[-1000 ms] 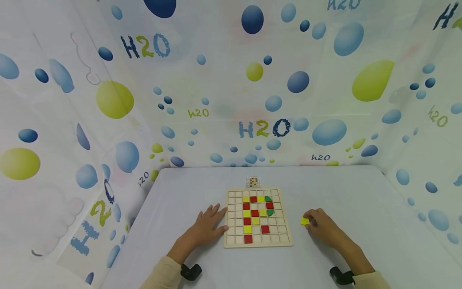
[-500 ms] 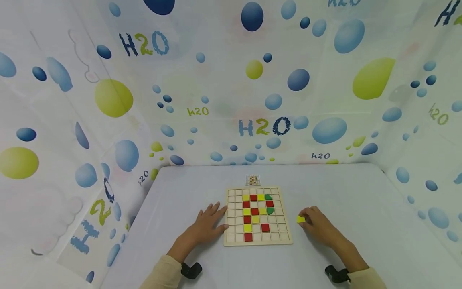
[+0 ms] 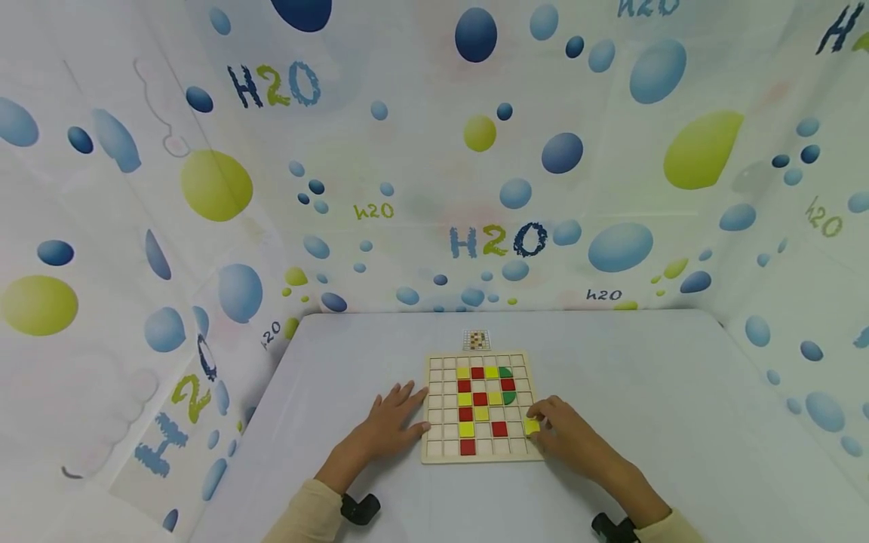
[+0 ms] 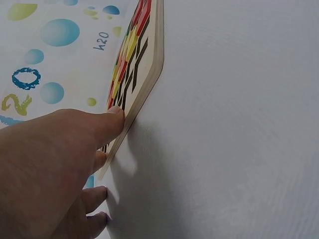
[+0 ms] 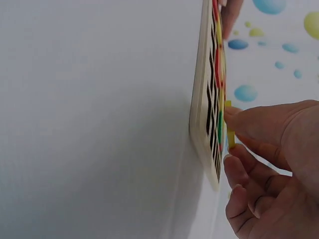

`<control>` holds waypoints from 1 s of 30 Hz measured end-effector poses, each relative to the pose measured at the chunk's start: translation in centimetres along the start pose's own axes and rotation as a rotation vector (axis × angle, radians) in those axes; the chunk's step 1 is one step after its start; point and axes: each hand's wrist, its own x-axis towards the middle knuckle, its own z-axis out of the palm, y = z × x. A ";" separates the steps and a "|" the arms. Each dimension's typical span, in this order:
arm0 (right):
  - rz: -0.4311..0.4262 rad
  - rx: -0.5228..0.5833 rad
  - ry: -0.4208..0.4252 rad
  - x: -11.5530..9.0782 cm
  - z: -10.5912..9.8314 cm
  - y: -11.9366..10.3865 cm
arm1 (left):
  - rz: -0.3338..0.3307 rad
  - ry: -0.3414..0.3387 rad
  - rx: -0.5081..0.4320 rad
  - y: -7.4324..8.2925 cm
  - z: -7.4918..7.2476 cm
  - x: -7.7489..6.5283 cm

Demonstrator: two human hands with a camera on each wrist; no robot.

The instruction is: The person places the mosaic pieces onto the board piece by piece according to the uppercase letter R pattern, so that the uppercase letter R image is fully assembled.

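Observation:
A wooden grid board [image 3: 444, 451] lies flat on the white table, with red, yellow and green tiles set in some of its squares. My right hand [image 3: 566, 437] pinches a yellow square tile [image 3: 532, 427] between thumb and fingers over the board's right edge; in the right wrist view the tile [image 5: 231, 139] is edge-on, just above the board's face. My left hand [image 3: 388, 422] rests at the board's left edge, fingers spread and extended. The left wrist view has the thumb of the left hand [image 4: 60, 159] touching the board's rim [image 4: 144, 84].
Just behind the board lies a small card [image 3: 477, 340] printed with a coloured grid pattern. White table surface [image 3: 631, 362] spreads around the board. A patterned curtain [image 3: 407, 151] with blue and green drops hangs at the back and sides.
My right hand has moved left with the yellow tile, from the table beside the board to over its right edge. The left hand has stayed at the board's left edge.

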 end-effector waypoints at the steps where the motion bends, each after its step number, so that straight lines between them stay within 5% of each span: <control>1: -0.007 0.008 -0.012 0.0 0.2 -0.4 | 0.000 0.001 0.000 0.0 -0.1 0.0; 12: -0.142 0.000 -0.094 -0.6 1.7 -1.4 | 0.003 -0.001 -0.012 -0.4 0.2 0.0; 30: -0.136 0.011 -0.116 -0.7 1.2 -1.5 | 0.016 0.009 -0.030 -0.2 -0.2 -0.3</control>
